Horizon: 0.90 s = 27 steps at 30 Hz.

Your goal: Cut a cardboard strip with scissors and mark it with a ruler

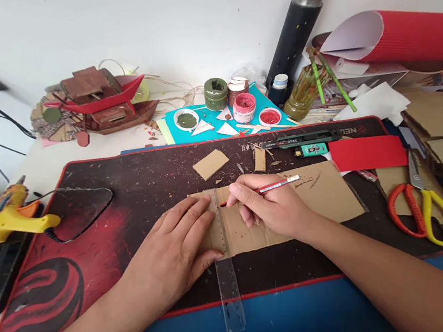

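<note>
A piece of brown cardboard (328, 193) lies across the dark desk mat. My left hand (180, 235) rests flat on its left end, fingers stretched out and their tips against a clear plastic ruler (227, 284). The ruler lies upright in view across the cardboard, its near end reaching past the mat's edge. In my right hand (270, 203), closed in a writing grip, is a red and white pencil (279, 183). Its dark tip touches or hovers just over the cardboard at the ruler's right edge; I cannot tell which.
Scissors (423, 206) with red and yellow handles lie at right, near a red card piece (368, 153). A utility knife (306, 139) and lighter (310, 150) lie beyond the cardboard. Left is a yellow glue gun (22, 219). Paint pots (216, 94) and a model boat (104, 100) stand behind.
</note>
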Motion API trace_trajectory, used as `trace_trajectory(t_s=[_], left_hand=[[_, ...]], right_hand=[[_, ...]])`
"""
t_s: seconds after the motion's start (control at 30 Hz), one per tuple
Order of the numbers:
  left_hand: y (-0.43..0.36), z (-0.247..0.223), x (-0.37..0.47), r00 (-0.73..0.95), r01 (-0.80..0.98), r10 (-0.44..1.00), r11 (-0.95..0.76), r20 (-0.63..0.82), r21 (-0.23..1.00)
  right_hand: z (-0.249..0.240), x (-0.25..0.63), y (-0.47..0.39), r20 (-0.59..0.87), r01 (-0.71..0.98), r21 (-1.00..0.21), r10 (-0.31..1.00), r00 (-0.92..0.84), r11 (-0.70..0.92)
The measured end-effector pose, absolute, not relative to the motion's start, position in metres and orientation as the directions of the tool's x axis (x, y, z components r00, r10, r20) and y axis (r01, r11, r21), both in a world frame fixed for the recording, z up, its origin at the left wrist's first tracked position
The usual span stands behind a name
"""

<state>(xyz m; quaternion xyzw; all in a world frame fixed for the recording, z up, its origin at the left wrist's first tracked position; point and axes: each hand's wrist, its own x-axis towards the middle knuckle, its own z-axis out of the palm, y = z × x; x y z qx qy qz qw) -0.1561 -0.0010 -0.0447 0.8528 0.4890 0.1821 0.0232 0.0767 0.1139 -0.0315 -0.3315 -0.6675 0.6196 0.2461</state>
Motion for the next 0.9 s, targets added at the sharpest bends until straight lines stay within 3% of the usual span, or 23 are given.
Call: trace_trajectory(t_s=[0.9], left_hand=[[-0.0005,-0.0442,-0.1559,0.469,0.822,0.834,-0.533,0.290,0.203]], right_hand=[[-0.0278,0.0770,0.1129,-0.026,0.141,-0.984,0.709,-0.705,0.105]])
